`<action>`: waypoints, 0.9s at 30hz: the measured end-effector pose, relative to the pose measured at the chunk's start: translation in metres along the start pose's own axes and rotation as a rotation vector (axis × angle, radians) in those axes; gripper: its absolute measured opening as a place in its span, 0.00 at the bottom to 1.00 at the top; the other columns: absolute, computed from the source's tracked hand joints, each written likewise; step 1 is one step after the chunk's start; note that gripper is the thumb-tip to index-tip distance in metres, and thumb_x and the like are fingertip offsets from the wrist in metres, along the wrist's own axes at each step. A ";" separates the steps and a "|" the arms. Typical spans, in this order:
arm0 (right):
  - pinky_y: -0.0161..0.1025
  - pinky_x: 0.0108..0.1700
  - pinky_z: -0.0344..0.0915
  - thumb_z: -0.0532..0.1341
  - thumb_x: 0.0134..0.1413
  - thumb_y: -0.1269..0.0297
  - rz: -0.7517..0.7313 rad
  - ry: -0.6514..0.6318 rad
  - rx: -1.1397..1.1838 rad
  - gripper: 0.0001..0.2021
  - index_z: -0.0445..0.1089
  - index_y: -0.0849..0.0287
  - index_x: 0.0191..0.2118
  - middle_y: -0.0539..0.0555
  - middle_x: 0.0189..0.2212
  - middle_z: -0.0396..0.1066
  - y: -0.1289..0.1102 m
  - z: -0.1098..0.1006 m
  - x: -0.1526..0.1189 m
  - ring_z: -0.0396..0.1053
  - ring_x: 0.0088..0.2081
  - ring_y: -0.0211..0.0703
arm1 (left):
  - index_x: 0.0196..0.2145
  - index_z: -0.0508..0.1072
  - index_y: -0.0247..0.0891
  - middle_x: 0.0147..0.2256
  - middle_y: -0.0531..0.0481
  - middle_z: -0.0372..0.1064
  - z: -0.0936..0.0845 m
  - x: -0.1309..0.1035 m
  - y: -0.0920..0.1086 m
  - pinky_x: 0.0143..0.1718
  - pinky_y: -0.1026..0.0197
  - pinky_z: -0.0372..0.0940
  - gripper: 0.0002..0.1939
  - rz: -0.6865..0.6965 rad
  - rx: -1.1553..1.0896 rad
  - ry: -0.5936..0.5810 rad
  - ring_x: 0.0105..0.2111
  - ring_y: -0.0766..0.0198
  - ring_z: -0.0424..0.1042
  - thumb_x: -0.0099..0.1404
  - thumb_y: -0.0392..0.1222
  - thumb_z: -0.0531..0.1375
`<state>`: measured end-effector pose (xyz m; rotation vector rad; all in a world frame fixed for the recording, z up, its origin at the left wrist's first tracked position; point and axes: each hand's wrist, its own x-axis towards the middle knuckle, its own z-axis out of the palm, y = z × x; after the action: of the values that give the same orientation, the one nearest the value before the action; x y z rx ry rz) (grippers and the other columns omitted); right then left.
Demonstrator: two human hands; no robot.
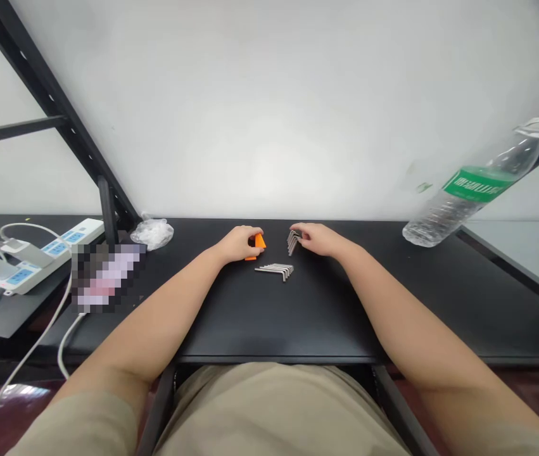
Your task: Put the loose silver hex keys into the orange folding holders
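My left hand is closed around an orange plastic piece, part of which is hidden behind the fingers. To the right, my right hand has its thumb and fingers on a group of metal hex keys that fan out at the fingertips. Another row of several hex keys lies on the black table between the hands, a little nearer to me. Their bent ends point to the right and toward me.
A clear plastic bottle with a green label stands at the right. A crumpled plastic bag, a blurred-out object and a white power strip with cables are on the left. A black metal frame rises there beside the white wall.
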<state>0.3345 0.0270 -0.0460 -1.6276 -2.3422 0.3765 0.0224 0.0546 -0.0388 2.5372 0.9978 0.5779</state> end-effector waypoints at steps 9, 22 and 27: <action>0.39 0.46 0.65 0.58 0.62 0.65 0.011 0.040 -0.088 0.23 0.70 0.55 0.62 0.58 0.45 0.74 -0.001 0.004 0.002 0.71 0.42 0.47 | 0.50 0.77 0.43 0.39 0.50 0.77 -0.001 0.000 0.000 0.42 0.58 0.67 0.21 -0.001 0.019 -0.018 0.40 0.57 0.73 0.58 0.46 0.65; 0.44 0.60 0.65 0.58 0.63 0.64 -0.006 0.153 -0.109 0.20 0.73 0.57 0.59 0.61 0.59 0.63 -0.003 0.023 0.007 0.70 0.53 0.51 | 0.48 0.77 0.43 0.36 0.52 0.76 -0.001 -0.002 0.002 0.39 0.58 0.66 0.19 0.002 -0.009 -0.003 0.37 0.59 0.73 0.58 0.45 0.64; 0.45 0.62 0.64 0.58 0.63 0.64 -0.028 0.182 -0.125 0.22 0.72 0.58 0.61 0.63 0.58 0.64 -0.005 0.027 0.009 0.68 0.55 0.53 | 0.49 0.77 0.42 0.39 0.50 0.76 -0.002 -0.002 0.003 0.41 0.58 0.67 0.21 0.008 0.011 0.005 0.39 0.57 0.73 0.58 0.46 0.65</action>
<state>0.3178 0.0321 -0.0689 -1.6071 -2.2882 0.0737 0.0222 0.0519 -0.0363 2.5515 0.9953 0.5834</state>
